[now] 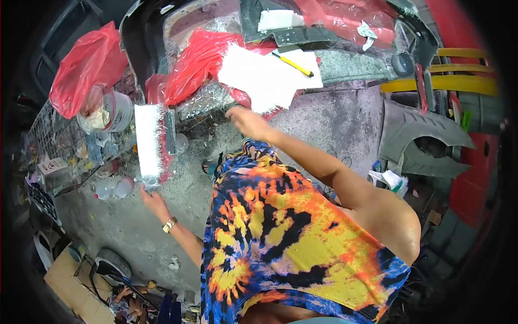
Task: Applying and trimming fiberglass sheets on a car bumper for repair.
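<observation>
My left hand (155,205), with a watch on its wrist, is at the near end of a narrow white fibre-mat strip (148,140). Its index finger stretches toward the strip's frayed end; I cannot tell whether they touch. The strip lies lengthwise along the edge of the left-hand work surface. My right hand (249,123) hovers by the front edge of the bench, just below a larger white fibre-mat sheet (253,75). Its fingers are loosely bent, with nothing visible in them. On the sheet's right part lies a yellow cutter knife (294,65).
Red plastic sheeting (197,62) lies behind, and a red bag (89,67) hangs over a clear tub (116,110) at left. Plastic bottles (114,187) lie below the strip. A grey fender panel (421,140) stands at right. A tyre (113,263) lies on the floor.
</observation>
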`<control>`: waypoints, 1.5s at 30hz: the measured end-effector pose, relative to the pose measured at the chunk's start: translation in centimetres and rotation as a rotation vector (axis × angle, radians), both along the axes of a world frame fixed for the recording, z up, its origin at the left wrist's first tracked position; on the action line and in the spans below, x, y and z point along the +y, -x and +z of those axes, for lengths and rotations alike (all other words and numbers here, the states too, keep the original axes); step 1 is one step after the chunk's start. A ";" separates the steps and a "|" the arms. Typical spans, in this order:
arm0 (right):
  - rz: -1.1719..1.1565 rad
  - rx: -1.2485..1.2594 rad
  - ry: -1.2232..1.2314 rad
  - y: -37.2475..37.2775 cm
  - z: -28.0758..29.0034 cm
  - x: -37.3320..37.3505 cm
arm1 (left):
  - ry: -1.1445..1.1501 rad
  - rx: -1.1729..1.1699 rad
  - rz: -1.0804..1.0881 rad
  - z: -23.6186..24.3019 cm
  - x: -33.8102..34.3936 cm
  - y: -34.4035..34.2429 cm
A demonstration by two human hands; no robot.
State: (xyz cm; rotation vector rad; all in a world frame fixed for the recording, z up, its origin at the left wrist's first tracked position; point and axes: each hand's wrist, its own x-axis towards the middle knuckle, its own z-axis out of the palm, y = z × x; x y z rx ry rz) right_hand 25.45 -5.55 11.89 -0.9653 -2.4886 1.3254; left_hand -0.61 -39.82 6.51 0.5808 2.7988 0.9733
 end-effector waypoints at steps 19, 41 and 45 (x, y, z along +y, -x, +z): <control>0.070 -0.132 -0.398 -0.7 4.3 7.7 | -0.415 -0.443 -0.772 8.3 15.9 -8.4; 0.548 -0.080 0.421 17.7 6.1 -7.8 | -1.012 -0.857 0.018 5.6 6.3 -5.1; 0.521 -0.052 0.398 22.8 3.7 -14.6 | -1.048 -0.799 0.346 3.4 -0.3 -3.0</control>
